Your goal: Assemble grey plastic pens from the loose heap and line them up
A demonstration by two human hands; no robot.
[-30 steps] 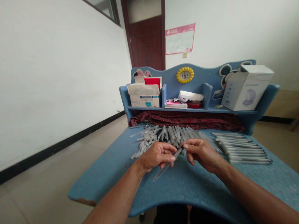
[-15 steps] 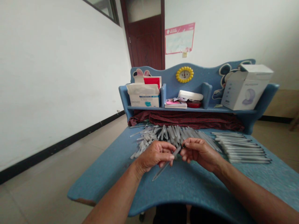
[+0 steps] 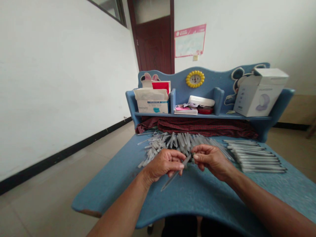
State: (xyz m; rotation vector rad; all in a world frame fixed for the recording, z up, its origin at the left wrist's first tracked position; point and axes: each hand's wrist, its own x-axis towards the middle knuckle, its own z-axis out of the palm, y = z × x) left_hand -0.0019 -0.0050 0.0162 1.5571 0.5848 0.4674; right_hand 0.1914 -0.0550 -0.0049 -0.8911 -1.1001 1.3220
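My left hand (image 3: 163, 164) is closed around a slim grey pen barrel (image 3: 172, 177) that slants down to the left over the blue desk (image 3: 197, 194). My right hand (image 3: 211, 159) pinches the barrel's upper end with thumb and forefinger; what sits at that tip is too small to make out. Just behind both hands lies a loose heap of grey pen parts (image 3: 177, 143). To the right of my right hand, assembled grey pens (image 3: 256, 156) lie in a neat row.
A blue shelf unit (image 3: 202, 115) stands at the desk's back with a box of masks (image 3: 153, 100), a stack of papers (image 3: 186, 110), a yellow clock (image 3: 195, 79) and a white carton (image 3: 259, 92). A red checked cloth (image 3: 197, 126) lies beneath it. A white wall is on the left.
Both hands and the barrel have risen slightly. My right fingers closed in on the barrel's upper end and then shifted a little; the barrel's slant is unchanged.
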